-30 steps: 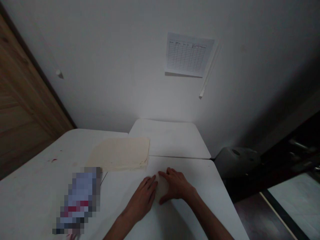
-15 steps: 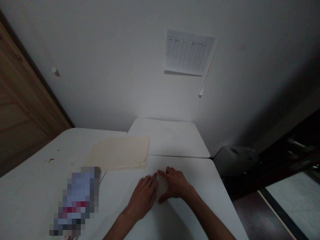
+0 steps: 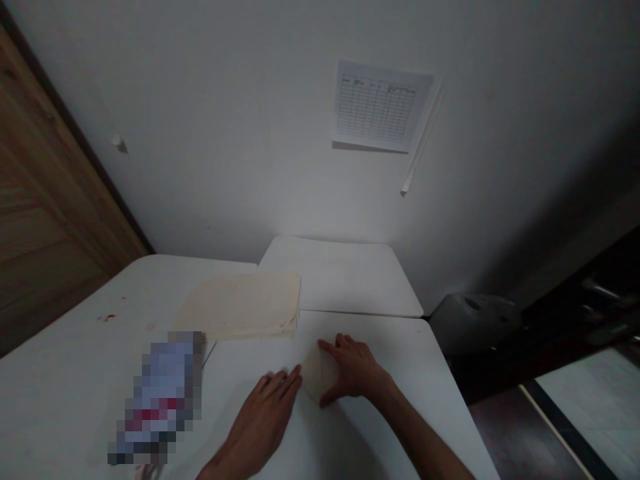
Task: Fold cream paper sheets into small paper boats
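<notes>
A small cream sheet [image 3: 313,377], apparently folded, lies on the white table between my hands; a crease or edge runs down its middle. My right hand [image 3: 357,367] reaches over it from the right. Its thumb and forefinger span the sheet and press at its lower and upper corners. To the left, my left hand [image 3: 267,407] lies low over the table with fingers stretched out, fingertips close to the sheet's left edge; whether they touch it I cannot tell. Farther back is a stack of thin cream sheets [image 3: 245,303].
A blurred-out blue and red item [image 3: 160,390] lies left on the white table [image 3: 60,380]. Another white tabletop [image 3: 340,277] stands against the wall. A printed chart [image 3: 377,107] hangs above. A grey container [image 3: 465,320] is beyond the right edge.
My left hand has drawn away to the left and down, uncovering the sheet's left part. My right hand stays at the sheet. The view has shifted slightly.
</notes>
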A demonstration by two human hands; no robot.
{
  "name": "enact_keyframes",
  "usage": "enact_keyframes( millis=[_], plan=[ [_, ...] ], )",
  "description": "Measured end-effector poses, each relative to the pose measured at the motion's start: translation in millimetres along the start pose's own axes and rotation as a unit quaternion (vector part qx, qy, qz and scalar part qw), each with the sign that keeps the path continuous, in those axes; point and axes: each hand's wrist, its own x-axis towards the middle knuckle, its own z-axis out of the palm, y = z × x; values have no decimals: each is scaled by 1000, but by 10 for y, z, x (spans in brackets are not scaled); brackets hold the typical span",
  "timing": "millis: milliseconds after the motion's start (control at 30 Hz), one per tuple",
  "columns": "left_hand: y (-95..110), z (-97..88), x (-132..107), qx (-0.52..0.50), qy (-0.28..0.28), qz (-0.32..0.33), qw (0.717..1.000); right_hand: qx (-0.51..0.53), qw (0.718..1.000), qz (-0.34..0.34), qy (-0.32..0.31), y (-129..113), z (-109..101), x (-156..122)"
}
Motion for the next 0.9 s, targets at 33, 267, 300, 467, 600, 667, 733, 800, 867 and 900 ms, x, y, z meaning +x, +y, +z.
enact_keyframes(
  millis=[33, 267, 300, 467, 600, 667, 733, 800, 867, 900],
  plan=[
    [-9, -18, -34, 6, -6, 6, 1000, 3, 1000, 1, 0, 2, 1, -1],
    [-12, -14, -121, 36, 11, 18, 999, 15, 1000, 10, -7, 8, 8, -17],
    [-2, 9, -108, 38, 26, 18, 999, 17, 1000, 10, -6, 3, 5, -22],
    [75, 39, 31, 16, 45, 44, 998, 20, 1000, 14, -14, -13, -7, -45],
    [101, -7, 113, -18, 17, 61, 998, 23, 999, 18, -22, -11, -1, -46],
    [102, -21, 123, -35, 19, 54, 998, 25, 999, 18, -22, -5, 10, -40],
    [108, -33, 134, -50, 30, 46, 997, 25, 999, 17, -16, 10, 27, -34],
    [122, -52, 165, -58, 35, 36, 997, 26, 1000, 13, -8, 40, 45, -41],
    [136, -74, 217, -63, 28, 29, 997, 32, 999, -5, 2, 89, 59, -71],
    [140, -82, 249, -63, 24, 26, 997, 36, 999, -17, 9, 118, 62, -98]
  ],
)
